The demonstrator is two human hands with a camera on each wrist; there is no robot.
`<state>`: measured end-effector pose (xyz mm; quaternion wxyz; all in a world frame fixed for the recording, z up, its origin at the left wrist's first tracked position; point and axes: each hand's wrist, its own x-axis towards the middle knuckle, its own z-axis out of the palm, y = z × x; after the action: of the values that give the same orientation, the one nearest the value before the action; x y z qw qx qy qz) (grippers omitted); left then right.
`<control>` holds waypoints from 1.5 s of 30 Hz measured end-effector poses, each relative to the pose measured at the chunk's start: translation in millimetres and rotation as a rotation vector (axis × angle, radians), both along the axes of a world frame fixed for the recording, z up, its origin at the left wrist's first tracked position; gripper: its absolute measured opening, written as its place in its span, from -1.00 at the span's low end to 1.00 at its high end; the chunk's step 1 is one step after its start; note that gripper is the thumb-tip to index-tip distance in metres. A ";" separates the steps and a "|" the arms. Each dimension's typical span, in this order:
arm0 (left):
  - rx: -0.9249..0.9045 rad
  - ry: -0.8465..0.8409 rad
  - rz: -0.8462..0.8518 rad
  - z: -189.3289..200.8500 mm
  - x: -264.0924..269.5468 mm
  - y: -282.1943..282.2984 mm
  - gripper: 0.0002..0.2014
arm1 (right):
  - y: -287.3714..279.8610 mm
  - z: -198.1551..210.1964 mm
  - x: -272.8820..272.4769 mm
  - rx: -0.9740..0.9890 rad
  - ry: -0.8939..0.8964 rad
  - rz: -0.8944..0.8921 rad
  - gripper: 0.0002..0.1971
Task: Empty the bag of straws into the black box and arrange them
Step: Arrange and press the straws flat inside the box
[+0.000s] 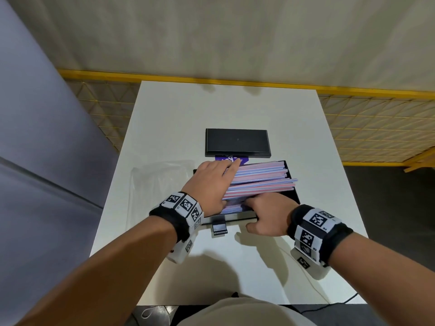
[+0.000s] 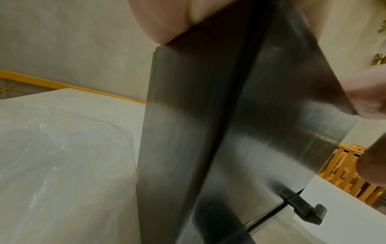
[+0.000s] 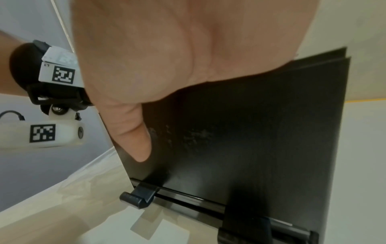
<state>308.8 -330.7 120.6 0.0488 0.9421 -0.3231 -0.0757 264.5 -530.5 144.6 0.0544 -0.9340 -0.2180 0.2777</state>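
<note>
Both hands' grips rest flat-fingered on pink and blue straws (image 1: 259, 180) piled in the black box (image 1: 293, 196).

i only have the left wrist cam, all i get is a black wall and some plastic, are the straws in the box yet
Observer: Yes. On the head view the straws lie stacked in the black box, some tips poking past its right wall.
Operator: where's the right hand
Observer: The right hand is at the box's near edge, fingers curled down among the straws.
Operator: and my left hand
Observer: The left hand lies flat over the straws' left ends.
Operator: is the lid nearby
Observer: A flat black lid lies on the table behind the box.
</note>
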 end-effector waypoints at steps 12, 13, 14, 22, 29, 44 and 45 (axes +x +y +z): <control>-0.329 0.105 0.025 13.6 0.9 14.7 0.08 | -4.3 3.7 -2.2 0.062 0.071 -0.014 -0.38; -0.379 0.103 0.043 15.2 0.4 21.7 0.05 | -6.4 6.1 -3.5 0.070 0.079 -0.013 -0.40; -0.415 0.097 0.066 16.0 -0.1 29.9 -0.01 | -9.0 8.7 -4.8 0.074 0.079 -0.007 -0.45; -0.550 -0.040 0.191 -0.2 -17.5 78.3 -0.66 | -34.1 32.1 -16.1 0.179 -0.391 0.146 -0.75; -0.587 -0.118 0.157 0.6 -33.8 67.3 -0.71 | -26.8 8.4 -0.5 0.123 -0.305 0.020 -0.54; -0.181 -0.017 0.099 65.0 -23.2 62.3 -0.55 | -7.0 26.8 28.3 0.053 -0.266 -0.128 -0.86; -0.220 -0.030 0.100 73.4 -22.8 73.3 -0.52 | -8.3 28.8 28.5 0.069 -0.237 -0.146 -0.86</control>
<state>286.0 -257.4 193.9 0.1506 0.9469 -0.2829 -0.0235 293.0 -538.8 173.4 0.0802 -0.9712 -0.1639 0.1531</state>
